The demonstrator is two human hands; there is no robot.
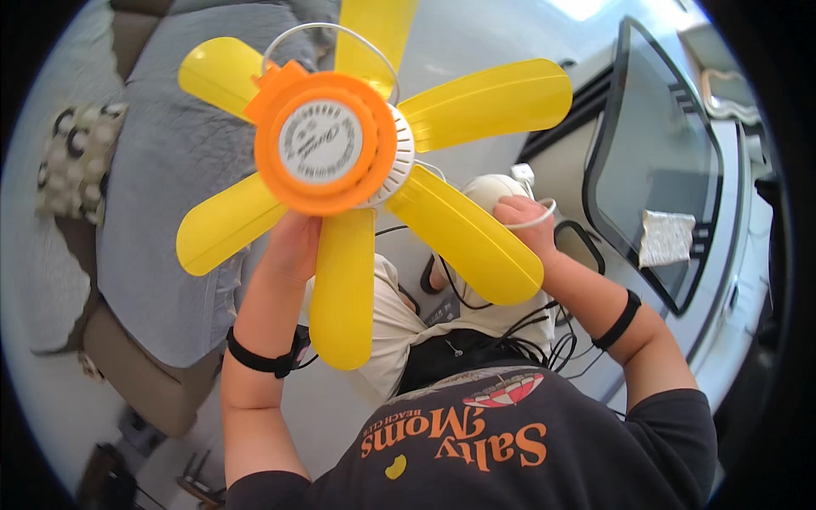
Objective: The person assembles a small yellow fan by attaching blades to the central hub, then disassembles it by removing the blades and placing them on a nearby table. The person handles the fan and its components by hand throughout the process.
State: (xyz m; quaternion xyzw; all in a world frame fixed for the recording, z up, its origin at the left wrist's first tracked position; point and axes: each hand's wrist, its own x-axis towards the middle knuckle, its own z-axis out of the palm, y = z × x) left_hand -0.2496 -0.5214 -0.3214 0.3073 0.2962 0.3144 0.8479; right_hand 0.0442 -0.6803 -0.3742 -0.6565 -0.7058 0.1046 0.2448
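Observation:
A small hanging fan with several yellow blades (463,229) and an orange motor housing (382,140) is raised in front of me. Its housing carries a round pale label (321,142). My left hand (296,245) holds the fan from underneath, at the housing, with its fingers hidden behind it. Curled closed, my right hand (524,223) grips the fan's white cord, which loops out past the knuckles. Just beyond those fingers sticks up a white plug (522,175). One yellow blade reaches close to my right wrist, partly covering the hand. A thin white loop arches over the housing's top.
On the left stands a sofa with a grey cover (161,195) and a patterned cushion (81,161). A black-framed glass-topped table (629,144) is at the right, with a crumpled white cloth (666,239) on it. Black cables (557,344) hang by my lap.

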